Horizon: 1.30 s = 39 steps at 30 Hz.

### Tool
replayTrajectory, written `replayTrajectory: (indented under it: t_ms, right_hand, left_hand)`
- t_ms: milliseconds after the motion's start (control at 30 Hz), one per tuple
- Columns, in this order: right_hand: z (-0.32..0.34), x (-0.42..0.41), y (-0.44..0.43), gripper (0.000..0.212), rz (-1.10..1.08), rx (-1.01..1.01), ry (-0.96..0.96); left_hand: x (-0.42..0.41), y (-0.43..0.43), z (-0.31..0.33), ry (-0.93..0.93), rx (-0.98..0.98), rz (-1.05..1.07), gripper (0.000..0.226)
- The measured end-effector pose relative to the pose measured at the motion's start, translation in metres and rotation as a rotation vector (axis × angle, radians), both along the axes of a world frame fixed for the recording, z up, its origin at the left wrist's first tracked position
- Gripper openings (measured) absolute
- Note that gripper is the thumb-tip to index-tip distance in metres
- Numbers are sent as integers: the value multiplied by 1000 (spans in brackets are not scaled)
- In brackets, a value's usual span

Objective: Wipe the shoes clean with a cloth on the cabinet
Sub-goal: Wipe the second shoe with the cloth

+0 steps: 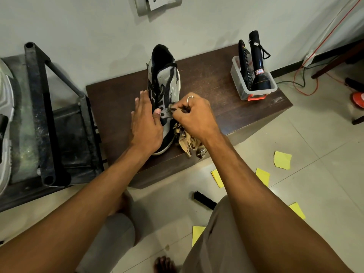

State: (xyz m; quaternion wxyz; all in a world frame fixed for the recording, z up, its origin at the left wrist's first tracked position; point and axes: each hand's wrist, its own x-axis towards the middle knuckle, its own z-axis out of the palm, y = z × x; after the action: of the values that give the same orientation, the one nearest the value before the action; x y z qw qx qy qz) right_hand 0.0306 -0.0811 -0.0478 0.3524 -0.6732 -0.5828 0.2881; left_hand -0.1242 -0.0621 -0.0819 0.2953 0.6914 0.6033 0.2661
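On the brown cabinet [216, 107] stands one grey and black shoe [165, 75], its toe close to the front edge. The left hand [146, 125] lies flat along the shoe's side, fingers straight, thumb on the laces. The right hand [194, 115] is curled tight round a tan cloth [186, 141], up against the laces. The rest of the cloth hangs by the toe. I think a hard push could slide the shoe off the edge. The loose cloth might catch in the laces too.

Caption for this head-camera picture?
Left hand rests on a sneaker on the cabinet; right hand holds a cloth against it.
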Motion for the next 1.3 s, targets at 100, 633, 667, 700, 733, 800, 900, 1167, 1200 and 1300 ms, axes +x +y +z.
replayTrajectory:
  t_ms: [100, 633, 667, 700, 733, 800, 900, 1167, 1200, 1300]
  right_hand:
    - [0, -3, 2, 12, 28, 9, -23]
    - [-8, -10, 2, 33, -47, 29, 24]
    - [-4, -10, 1, 27, -46, 5, 28]
    - [-1, -8, -1, 20, -39, -23, 25]
    - [2, -7, -4, 15, -30, -54, 31]
    - [3, -3, -10, 18, -25, -88, 64]
    - [3, 0, -17, 15, -139, 49, 108]
    - [-1, -26, -16, 27, -4, 78, 9]
    - [0, -28, -18, 20, 8, 54, -31]
    - [-1, -25, -20, 14, 19, 22, -124]
  left_hand:
    - [-1, 0, 0, -1, -2, 2, 60]
    - [3, -2, 3, 30, -11, 2, 61]
    - [3, -3, 3, 34, -14, 3, 61]
    - [2, -3, 4, 37, -16, 2, 61]
    - [1, -5, 6, 39, -17, 0, 61]
    - [-2, -10, 8, 44, -23, -18, 60]
    - [-12, -26, 11, 57, -44, -54, 61]
    - [-28, -51, 9, 42, -84, -31, 61]
    - [-26, -51, 9, 42, -76, -26, 61]
    - [-24, -53, 11, 33, -65, -3, 60]
